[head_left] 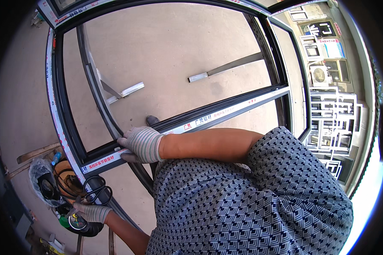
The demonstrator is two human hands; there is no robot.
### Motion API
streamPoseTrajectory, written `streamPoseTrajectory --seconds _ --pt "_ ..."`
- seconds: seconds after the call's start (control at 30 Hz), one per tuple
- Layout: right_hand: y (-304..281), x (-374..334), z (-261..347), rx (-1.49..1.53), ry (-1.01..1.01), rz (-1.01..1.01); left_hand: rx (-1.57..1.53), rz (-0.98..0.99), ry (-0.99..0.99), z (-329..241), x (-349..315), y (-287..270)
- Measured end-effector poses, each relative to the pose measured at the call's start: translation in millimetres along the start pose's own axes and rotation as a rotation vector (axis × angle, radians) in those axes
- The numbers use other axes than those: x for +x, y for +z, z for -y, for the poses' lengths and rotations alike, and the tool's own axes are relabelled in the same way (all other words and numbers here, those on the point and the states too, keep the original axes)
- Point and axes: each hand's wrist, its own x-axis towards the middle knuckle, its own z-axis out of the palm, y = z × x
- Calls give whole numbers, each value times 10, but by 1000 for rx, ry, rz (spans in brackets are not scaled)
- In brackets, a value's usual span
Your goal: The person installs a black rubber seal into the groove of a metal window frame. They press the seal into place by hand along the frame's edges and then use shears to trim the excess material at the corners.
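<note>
Large dark rectangular frame (195, 123) with white-filmed bars, lying flat above the floor (157, 46).
Beyond its near-left corner, a partly hidden black-and-green item (66, 221).

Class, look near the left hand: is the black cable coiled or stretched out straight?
Coiled: the black cable shows several overlapping loops near the left hand.

Red and blue lettering (203, 120) along metal frame (268, 95), white characters (326, 29) on dark panel (319, 31)

Gloved right hand (141, 143) on large dark frame (221, 113), left hand (92, 212) at dark object (90, 230), coiled cable (110, 194) nearby
</note>
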Motion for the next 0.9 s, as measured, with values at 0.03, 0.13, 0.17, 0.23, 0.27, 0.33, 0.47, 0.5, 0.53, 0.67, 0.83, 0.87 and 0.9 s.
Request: streamPoseTrajectory --seconds 0.03,0.13,0.17,0.23,0.27,0.33,0.47,0.5,0.53,0.67,0.83,0.87,0.9 --pt "3 -46 -16 25 17 -4 37 9 18 45 69 -26" --pt "-24 -32 29 53 -9 25 154 3 10 -128 -27 35" --pt "6 1 45 46 -59 13 177 -7 19 -129 -12 35" --pt "19 35 35 11 -67 37 214 -28 43 -115 23 71" --pt "3 52 18 -5 -91 49 218 -16 54 -124 41 65" --pt "-43 29 -33 36 -80 104 227 10 73 -133 55 58" --pt "-61 -73 -182 15 -33 133 197 -99 88 52 306 55" --pt "-107 -169 -259 21 -4 121 214 -18 84 60 350 12" --pt "-169 -277 -344 40 -4 118 251 -62 57 74 405 15" --pt "-360 -681 -695 53 2 142 355 -149 22 58 447 12" --pt "-618 -1339 -1280 -45 81 172 287 -201 37 84 482 44" --pt "-660 -1487 -1401 -63 102 157 287 -247 46 4 365 94" --pt "-724 -1651 -1537 -79 109 157 264 -261 9 -109 245 160"
